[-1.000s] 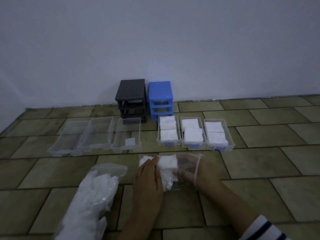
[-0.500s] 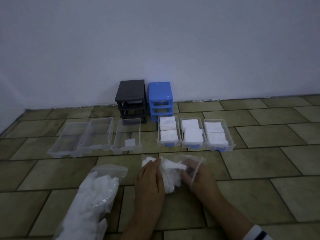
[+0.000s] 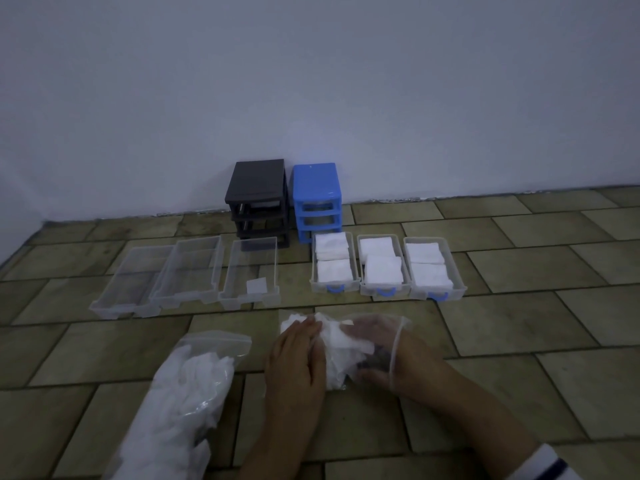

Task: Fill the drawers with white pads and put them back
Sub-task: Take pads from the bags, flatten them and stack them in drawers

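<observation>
**A:** Biggest worry first: the big bag of pads (image 3: 180,403), lying left of the left hand's fingers with its mouth open. If it gets bumped, pads could be spilled across the tiled floor (image 3: 519,341).

**B:** Agreed. Then the three empty drawers (image 3: 194,271), set beyond the fingertips and to the left. Only one pad (image 3: 257,285) is seen in the nearest of them, so lots of filling is left. The three filled drawers (image 3: 384,268) are just past the fingertips, to the right, in front of the blue cabinet (image 3: 317,199) and black cabinet (image 3: 258,199).

**A:** Now the small bag (image 3: 349,348), held between both hands. The left hand (image 3: 294,362) is laid flat on it, fingers pressed together. The right hand (image 3: 384,351) is pushed inside; whether its fingers are pinching a pad can't be told through the plastic.

**B:** So a whole clump could probably be dragged out at once, or the thin bag torn at the wrist if it's yanked.
</observation>
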